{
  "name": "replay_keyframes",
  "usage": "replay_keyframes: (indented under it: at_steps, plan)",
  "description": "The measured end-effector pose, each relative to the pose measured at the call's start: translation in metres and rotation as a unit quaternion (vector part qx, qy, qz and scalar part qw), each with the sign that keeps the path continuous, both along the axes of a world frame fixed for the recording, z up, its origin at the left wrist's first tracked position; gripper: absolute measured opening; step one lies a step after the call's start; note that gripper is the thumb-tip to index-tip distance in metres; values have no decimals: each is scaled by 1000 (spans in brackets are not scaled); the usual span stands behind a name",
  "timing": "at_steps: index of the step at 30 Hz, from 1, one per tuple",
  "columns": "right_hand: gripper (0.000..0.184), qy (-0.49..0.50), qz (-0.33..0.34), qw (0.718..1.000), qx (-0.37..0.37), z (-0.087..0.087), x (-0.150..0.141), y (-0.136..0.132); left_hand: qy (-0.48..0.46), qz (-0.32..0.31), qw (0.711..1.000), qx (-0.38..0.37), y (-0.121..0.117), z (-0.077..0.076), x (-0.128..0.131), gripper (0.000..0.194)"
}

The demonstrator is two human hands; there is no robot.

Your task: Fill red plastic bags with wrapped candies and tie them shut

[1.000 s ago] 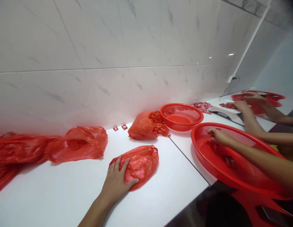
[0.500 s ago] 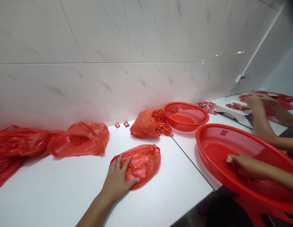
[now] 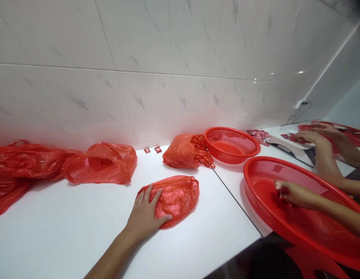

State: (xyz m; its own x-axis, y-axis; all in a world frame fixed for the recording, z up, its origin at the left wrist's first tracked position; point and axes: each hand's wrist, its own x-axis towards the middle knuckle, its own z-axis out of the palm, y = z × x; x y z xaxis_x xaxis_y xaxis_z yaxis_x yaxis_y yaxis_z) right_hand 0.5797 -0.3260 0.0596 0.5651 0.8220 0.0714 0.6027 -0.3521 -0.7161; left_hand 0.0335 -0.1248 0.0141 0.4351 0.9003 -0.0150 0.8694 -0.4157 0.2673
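A white marble-veined tile wall (image 3: 139, 69) runs along the back of a white counter (image 3: 81, 232), with a white plug and cable (image 3: 303, 103) high at its far end. A seam (image 3: 235, 201) crosses the counter between two slabs. Red plastic bags (image 3: 101, 164) lie slumped at the left against the wall. On the far slab sits a round red strainer basket (image 3: 226, 133), and a larger red basket (image 3: 264, 162) tilts over the counter's edge. Further along, a co-worker's hands (image 3: 310, 136) reach over a white scale (image 3: 287, 145). A stuffed red bag (image 3: 180, 153) rests by the wall.

The person's left hand (image 3: 145, 217) presses a bundled red bag (image 3: 180, 201) on the counter, fingers spread apart. The right hand (image 3: 296, 195) lies inside the larger basket, fingertips curled together on a small red packet (image 3: 283, 192), partly hidden.
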Motion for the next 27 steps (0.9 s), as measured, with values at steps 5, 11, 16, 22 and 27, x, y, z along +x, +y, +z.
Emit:
replay_keyframes:
  at_steps: [5,11,16,22,27]
  plan:
    - [10,187,50,980,51,66,-29,21,8,3,1000,2,-1,2,2,102]
    - [19,209,207,919,261,93,-181,55,-2,9,1000,10,-7,0,8,103]
    - [18,262,321,865,283,48,-288,131,-6,-1,1000,11,-15,3,10,107]
    - [18,276,329,863,267,-12,-328,192,3,3,1000,-14,-17,4,5,110]
    - [19,284,328,862,261,-35,-322,188,-24,-10,1000,5,-14,-6,1,109]
